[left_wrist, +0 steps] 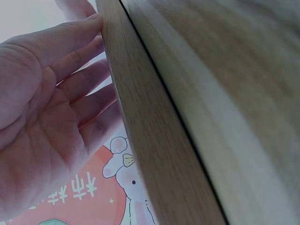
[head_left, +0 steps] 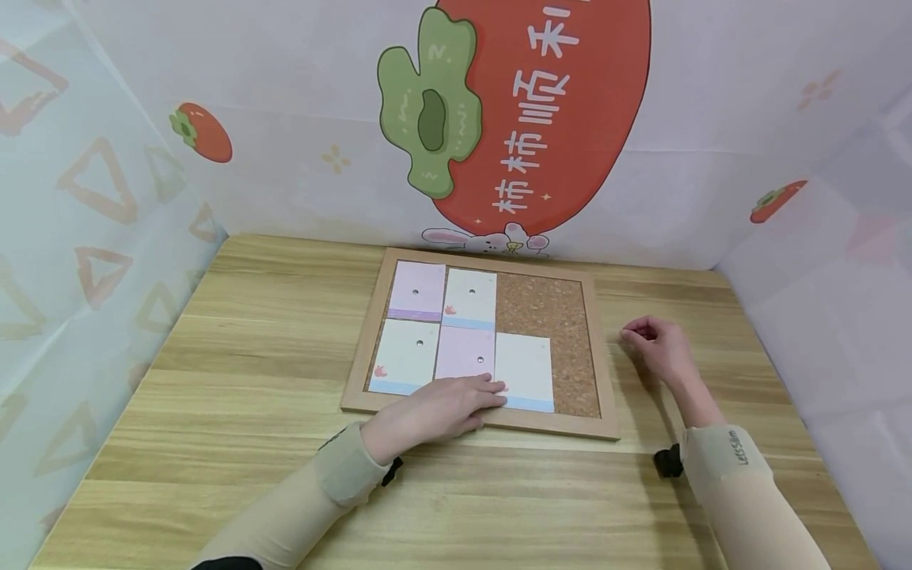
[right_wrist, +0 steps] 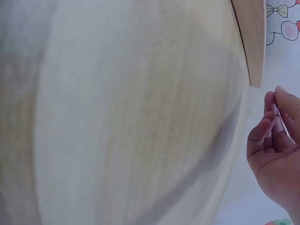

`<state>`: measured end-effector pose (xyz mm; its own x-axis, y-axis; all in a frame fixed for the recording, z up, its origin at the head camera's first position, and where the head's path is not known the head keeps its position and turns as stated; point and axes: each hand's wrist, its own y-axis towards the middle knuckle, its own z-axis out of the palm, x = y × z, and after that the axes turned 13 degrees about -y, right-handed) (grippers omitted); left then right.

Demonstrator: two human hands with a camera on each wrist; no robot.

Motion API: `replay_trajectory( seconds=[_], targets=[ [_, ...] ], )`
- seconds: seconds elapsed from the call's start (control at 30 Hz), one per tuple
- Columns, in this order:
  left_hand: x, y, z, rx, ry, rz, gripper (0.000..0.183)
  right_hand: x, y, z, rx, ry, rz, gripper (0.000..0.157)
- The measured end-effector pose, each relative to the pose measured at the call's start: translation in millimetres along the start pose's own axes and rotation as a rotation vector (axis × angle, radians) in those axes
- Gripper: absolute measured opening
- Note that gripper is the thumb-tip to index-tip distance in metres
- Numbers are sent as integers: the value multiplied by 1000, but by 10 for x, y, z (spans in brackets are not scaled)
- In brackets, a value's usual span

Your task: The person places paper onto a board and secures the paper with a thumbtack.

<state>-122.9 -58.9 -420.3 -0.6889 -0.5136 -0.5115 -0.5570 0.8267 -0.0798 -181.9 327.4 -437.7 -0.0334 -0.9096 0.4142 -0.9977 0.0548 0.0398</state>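
Observation:
My left hand (head_left: 449,408) lies with fingers extended over the lower edge of a framed cork board (head_left: 543,305). Its fingertips rest on the lower left corner of a white card with a blue bottom strip (head_left: 527,368), which shows no tack. A pink card (head_left: 463,344), held by a silver thumbtack (head_left: 480,359), is partly covered by that hand. To the right of the frame, my right hand (head_left: 659,348) is raised above the table, thumb and forefinger tips together. Between them in the right wrist view shows a tiny dark object (right_wrist: 277,107), its kind unclear.
Tacked on the board's left are a pink card (head_left: 420,277), a white card (head_left: 463,309) and another white card (head_left: 399,364). Bare cork lies along the right side. The wooden table (head_left: 235,380) meets a printed cloth backdrop (head_left: 299,190) behind the board.

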Motion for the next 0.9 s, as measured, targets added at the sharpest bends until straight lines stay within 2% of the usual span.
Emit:
replay_trajectory(
  seconds=[0.33, 0.6, 0.9],
  targets=[
    [-9, -1, -9, 7, -5, -4, 43, 114, -34, -10, -12, 87, -23, 25],
    [-12, 2, -8, 12, -9, -10, 43, 213, -46, -4, 12, 89, -92, 24],
    [-17, 1, -11, 23, -9, -15, 44, 326, -64, 10, 34, 187, -165, 24]
  ],
)
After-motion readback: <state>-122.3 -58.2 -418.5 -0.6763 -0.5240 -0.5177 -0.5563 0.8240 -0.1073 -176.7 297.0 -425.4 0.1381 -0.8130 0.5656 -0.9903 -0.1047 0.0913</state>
